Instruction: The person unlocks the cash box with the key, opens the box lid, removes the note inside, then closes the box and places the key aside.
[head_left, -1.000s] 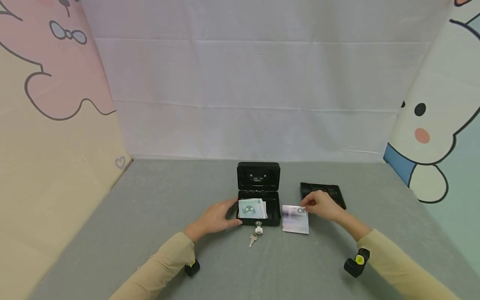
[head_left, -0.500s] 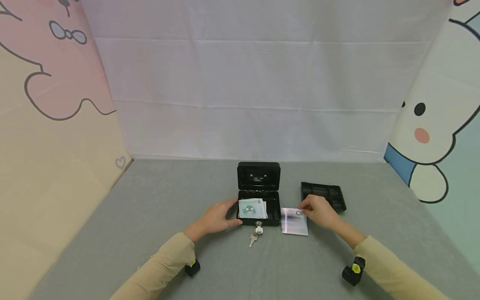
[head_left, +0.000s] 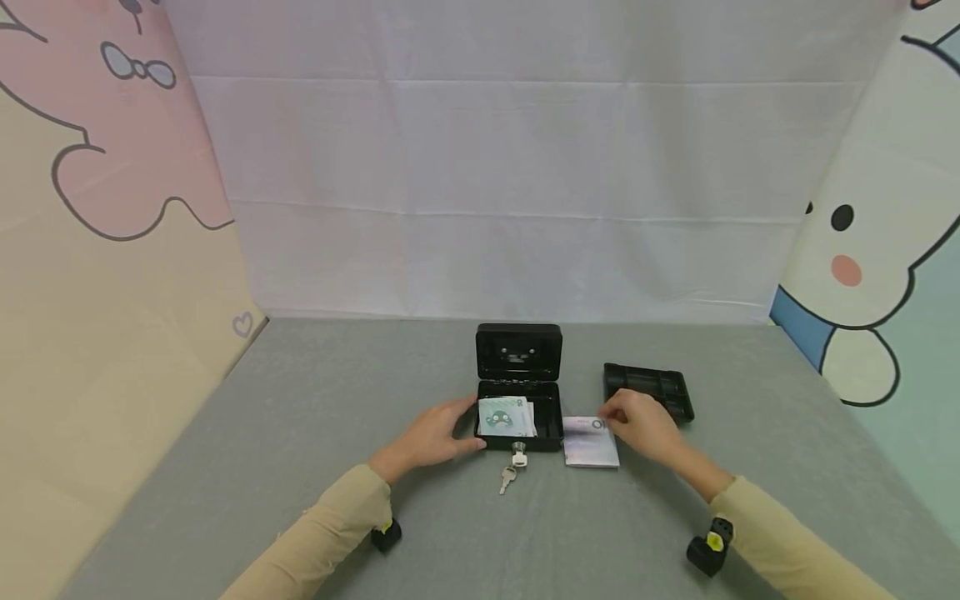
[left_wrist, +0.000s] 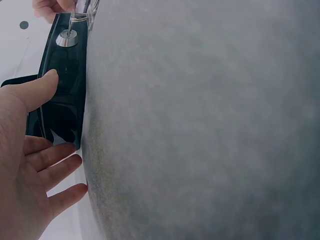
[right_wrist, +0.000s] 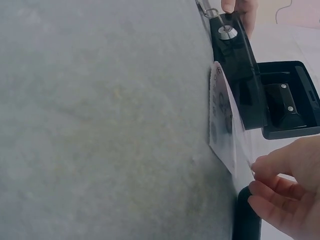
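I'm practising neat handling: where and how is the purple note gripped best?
Probably pinch the purple note at its far right corner, from the right, where the right hand is: the right wrist view shows it raised off the table. The left edge sits beside the black cash box, tight for fingers.

beige sleeves (head_left: 322, 527), black wrist cameras (head_left: 703, 557) with yellow spots (head_left: 715, 542)
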